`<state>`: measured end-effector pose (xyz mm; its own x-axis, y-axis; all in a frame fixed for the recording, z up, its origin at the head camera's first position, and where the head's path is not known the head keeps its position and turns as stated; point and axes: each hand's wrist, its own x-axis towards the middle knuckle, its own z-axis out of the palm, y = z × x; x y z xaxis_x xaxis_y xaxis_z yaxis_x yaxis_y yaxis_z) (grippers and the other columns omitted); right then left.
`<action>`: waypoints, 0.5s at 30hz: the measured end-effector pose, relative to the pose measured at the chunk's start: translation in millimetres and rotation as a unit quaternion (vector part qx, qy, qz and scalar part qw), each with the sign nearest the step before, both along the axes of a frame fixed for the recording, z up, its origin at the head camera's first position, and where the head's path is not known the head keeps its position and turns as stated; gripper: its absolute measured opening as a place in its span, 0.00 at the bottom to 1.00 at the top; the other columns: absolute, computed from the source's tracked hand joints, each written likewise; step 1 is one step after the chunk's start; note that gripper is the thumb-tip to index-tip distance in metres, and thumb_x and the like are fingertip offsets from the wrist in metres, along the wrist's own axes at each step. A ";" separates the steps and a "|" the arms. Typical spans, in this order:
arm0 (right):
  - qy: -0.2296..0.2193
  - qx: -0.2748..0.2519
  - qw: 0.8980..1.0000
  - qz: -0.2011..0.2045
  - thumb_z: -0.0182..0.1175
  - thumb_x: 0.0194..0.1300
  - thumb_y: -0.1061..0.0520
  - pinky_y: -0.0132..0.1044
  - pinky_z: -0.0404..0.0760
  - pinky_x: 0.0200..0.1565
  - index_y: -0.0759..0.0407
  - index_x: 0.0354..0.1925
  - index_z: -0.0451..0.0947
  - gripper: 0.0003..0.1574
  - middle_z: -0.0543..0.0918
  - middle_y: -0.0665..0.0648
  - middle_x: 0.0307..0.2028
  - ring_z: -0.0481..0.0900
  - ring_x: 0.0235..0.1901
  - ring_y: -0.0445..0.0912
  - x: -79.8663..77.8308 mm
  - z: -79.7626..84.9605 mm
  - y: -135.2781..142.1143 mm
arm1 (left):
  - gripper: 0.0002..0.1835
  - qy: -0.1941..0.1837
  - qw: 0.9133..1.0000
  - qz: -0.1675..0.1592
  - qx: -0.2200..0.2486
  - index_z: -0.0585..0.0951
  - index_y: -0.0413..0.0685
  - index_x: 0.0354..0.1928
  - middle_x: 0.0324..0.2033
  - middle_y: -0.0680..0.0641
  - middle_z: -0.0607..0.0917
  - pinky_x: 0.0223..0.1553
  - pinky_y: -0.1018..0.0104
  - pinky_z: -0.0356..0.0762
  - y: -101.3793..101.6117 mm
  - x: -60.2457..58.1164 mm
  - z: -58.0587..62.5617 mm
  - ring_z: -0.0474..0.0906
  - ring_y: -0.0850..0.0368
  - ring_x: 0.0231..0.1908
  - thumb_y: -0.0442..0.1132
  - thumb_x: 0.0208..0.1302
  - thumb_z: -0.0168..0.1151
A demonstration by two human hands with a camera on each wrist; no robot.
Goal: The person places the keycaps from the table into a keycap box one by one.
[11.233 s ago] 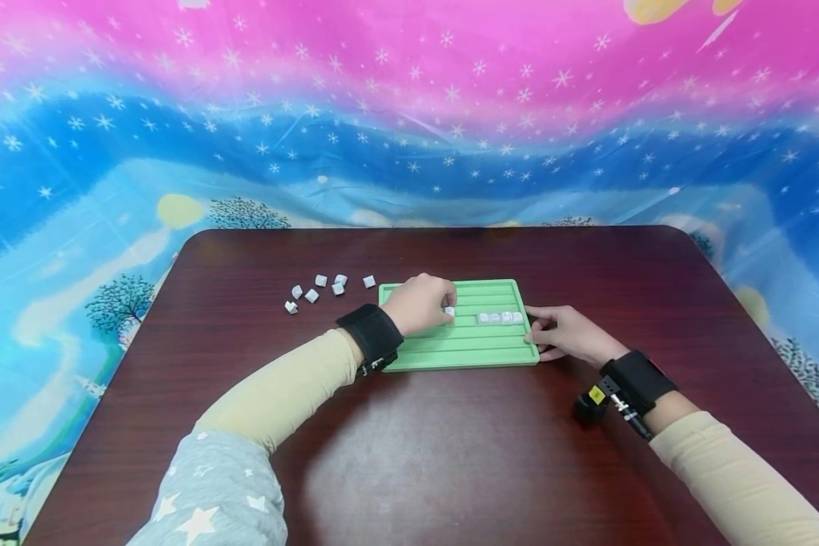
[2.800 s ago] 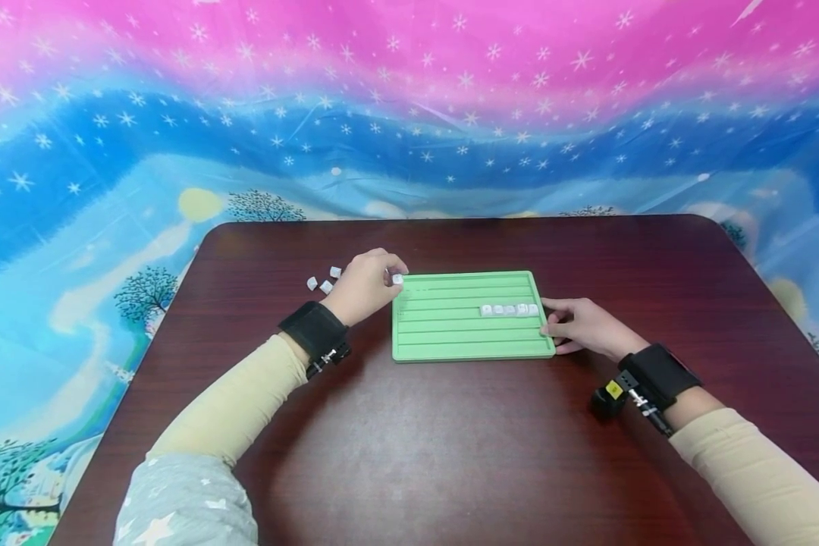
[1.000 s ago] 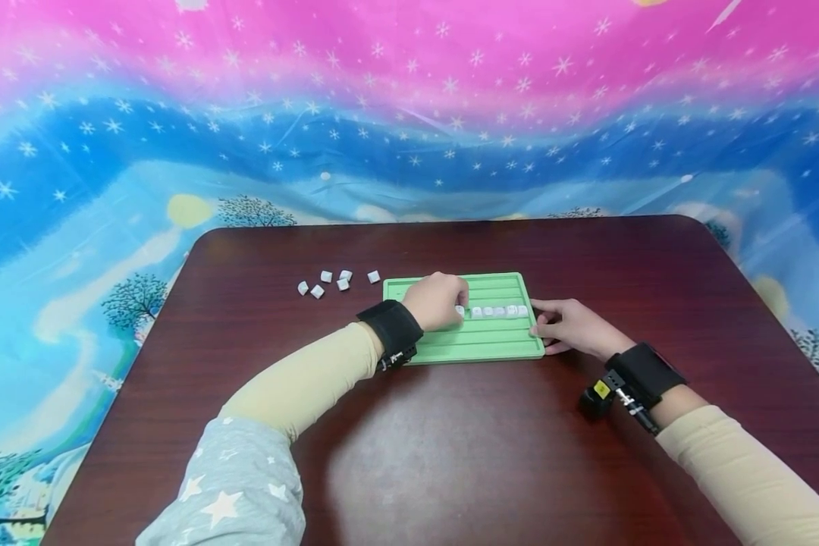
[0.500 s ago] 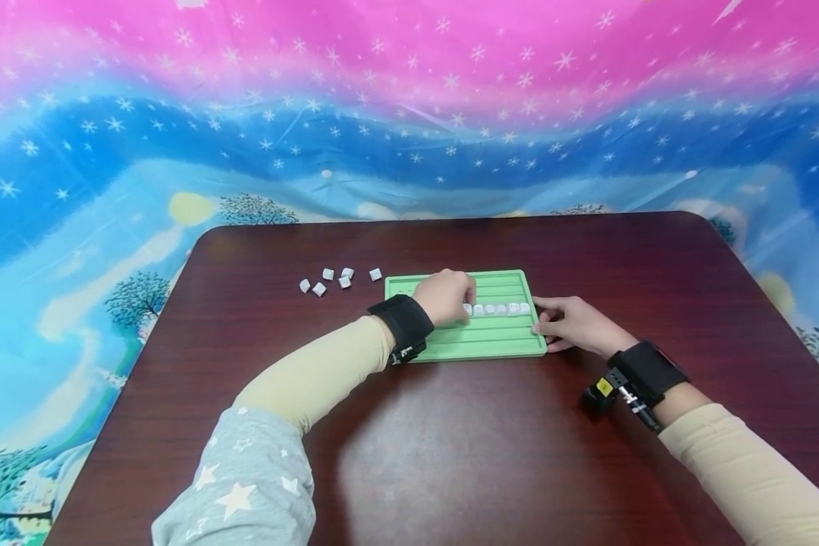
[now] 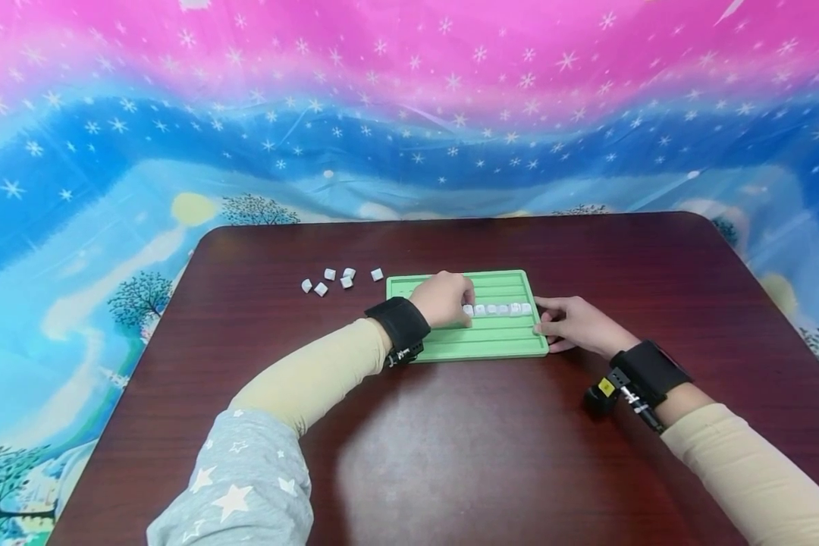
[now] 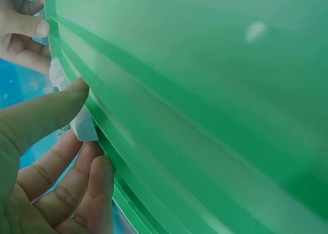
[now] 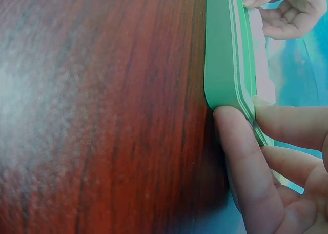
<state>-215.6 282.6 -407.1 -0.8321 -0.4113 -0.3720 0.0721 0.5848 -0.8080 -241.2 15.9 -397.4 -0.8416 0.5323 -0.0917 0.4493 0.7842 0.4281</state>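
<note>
A light green tray (image 5: 491, 350) with long parallel ridges lies on the table. Along one channel runs a row of small white keycaps (image 5: 503, 309), ending toward the tray's right edge. At the left end of this row my left hand (image 5: 442, 300) pinches one more keycap (image 6: 84, 127) between thumb and fingers, close against its neighbour. My right hand (image 5: 573, 324) grips the tray's right edge; in the right wrist view its fingers (image 7: 241, 147) press on the near right corner and rim. Part of the tray's left side is hidden behind my left hand and wrist.
Several loose white keycaps (image 5: 330, 274) lie scattered on the dark red-brown table (image 5: 423, 447), left of the tray. Behind the table's far edge hangs a pink and blue patterned cloth (image 5: 409, 136). Each wrist wears a black band (image 5: 648, 373) with a camera.
Fewer keycaps lie loose than 11 seconds ago and the row is longer. Over the last second my left hand has slid its keycap right, up to the row. The right hand keeps its grip.
</note>
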 end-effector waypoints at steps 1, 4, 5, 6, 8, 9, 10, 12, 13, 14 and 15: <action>0.001 0.000 1.000 0.000 0.59 0.75 0.64 0.39 0.86 0.36 0.72 0.78 0.48 0.44 0.74 0.63 0.40 0.84 0.38 0.49 -0.2 0.0 0.1 | 0.07 0.001 1.000 0.001 0.001 0.87 0.49 0.39 0.34 0.53 0.84 0.38 0.65 0.76 -0.4 -0.1 -0.2 0.78 0.57 0.34 0.38 0.60 0.76; 0.001 0.001 1.000 -0.001 0.59 0.75 0.65 0.39 0.86 0.36 0.72 0.78 0.48 0.44 0.74 0.62 0.40 0.84 0.38 0.49 -0.6 -0.2 0.3 | 0.03 0.006 1.000 0.005 -0.001 0.88 0.49 0.38 0.34 0.53 0.85 0.36 0.65 0.76 -0.3 0.0 0.0 0.78 0.58 0.32 0.37 0.62 0.72; 0.001 0.000 1.000 -0.001 0.59 0.75 0.65 0.39 0.86 0.36 0.72 0.78 0.48 0.44 0.74 0.63 0.40 0.84 0.38 0.49 -0.3 -0.1 0.0 | 0.03 0.007 1.000 0.005 -0.003 0.88 0.49 0.38 0.34 0.53 0.85 0.36 0.65 0.76 -0.1 0.2 0.4 0.78 0.58 0.32 0.36 0.63 0.71; 0.000 0.001 1.000 -0.002 0.59 0.75 0.65 0.39 0.86 0.37 0.72 0.78 0.49 0.44 0.74 0.63 0.40 0.84 0.38 0.49 0.0 -0.1 -0.3 | 0.02 0.008 1.000 0.005 -0.005 0.88 0.49 0.38 0.34 0.53 0.85 0.36 0.65 0.76 0.3 0.5 0.9 0.78 0.58 0.32 0.36 0.63 0.70; -0.001 0.001 1.000 -0.001 0.59 0.75 0.65 0.39 0.86 0.37 0.71 0.78 0.49 0.44 0.74 0.62 0.40 0.84 0.38 0.49 0.2 -0.2 -0.5 | 0.03 0.010 1.000 0.006 -0.010 0.88 0.49 0.38 0.35 0.53 0.86 0.36 0.65 0.76 1.3 1.1 1.7 0.78 0.58 0.33 0.35 0.64 0.70; -0.001 0.000 1.000 -0.001 0.58 0.75 0.65 0.39 0.86 0.37 0.71 0.78 0.49 0.44 0.74 0.62 0.39 0.84 0.38 0.49 0.2 -0.4 -0.5 | 0.03 0.011 1.000 0.006 -0.012 0.88 0.49 0.38 0.35 0.53 0.86 0.36 0.65 0.76 1.8 1.3 2.1 0.79 0.58 0.33 0.35 0.63 0.70; -0.002 0.000 1.000 -0.001 0.58 0.75 0.65 0.39 0.86 0.36 0.71 0.78 0.49 0.44 0.74 0.62 0.39 0.84 0.38 0.49 0.2 -0.5 -0.5 | 0.03 0.013 1.000 0.007 -0.014 0.88 0.49 0.38 0.35 0.53 0.86 0.36 0.65 0.76 2.4 1.6 2.4 0.79 0.58 0.33 0.35 0.63 0.70; -0.003 0.000 1.000 -0.001 0.58 0.75 0.65 0.38 0.86 0.36 0.71 0.79 0.48 0.44 0.74 0.62 0.39 0.84 0.38 0.49 0.1 -0.8 -0.4 | 0.03 0.016 1.000 0.008 -0.018 0.87 0.49 0.39 0.36 0.53 0.86 0.36 0.65 0.76 3.5 1.7 2.4 0.79 0.58 0.33 0.36 0.63 0.71; -0.004 -0.001 1.000 -0.002 0.59 0.75 0.65 0.38 0.86 0.36 0.71 0.79 0.48 0.44 0.74 0.62 0.39 0.84 0.38 0.49 -0.2 -1.0 -0.3 | 0.04 0.017 1.000 0.008 -0.020 0.87 0.49 0.39 0.36 0.53 0.86 0.36 0.66 0.76 3.8 1.6 2.5 0.79 0.59 0.34 0.37 0.63 0.72; -0.004 -0.001 1.000 -0.003 0.59 0.75 0.65 0.38 0.86 0.36 0.71 0.79 0.48 0.44 0.74 0.62 0.39 0.84 0.38 0.49 -0.4 -1.2 -0.3 | 0.04 0.018 1.000 0.008 -0.021 0.87 0.49 0.39 0.36 0.53 0.86 0.37 0.65 0.76 4.0 1.5 2.2 0.79 0.59 0.34 0.37 0.63 0.72; -0.004 -0.001 1.000 -0.002 0.59 0.75 0.65 0.38 0.86 0.36 0.71 0.79 0.48 0.44 0.74 0.62 0.39 0.84 0.38 0.49 -0.9 -1.5 0.2 | 0.05 0.018 1.000 0.008 -0.021 0.87 0.49 0.40 0.36 0.53 0.86 0.37 0.65 0.76 4.2 1.4 2.2 0.79 0.58 0.34 0.37 0.63 0.73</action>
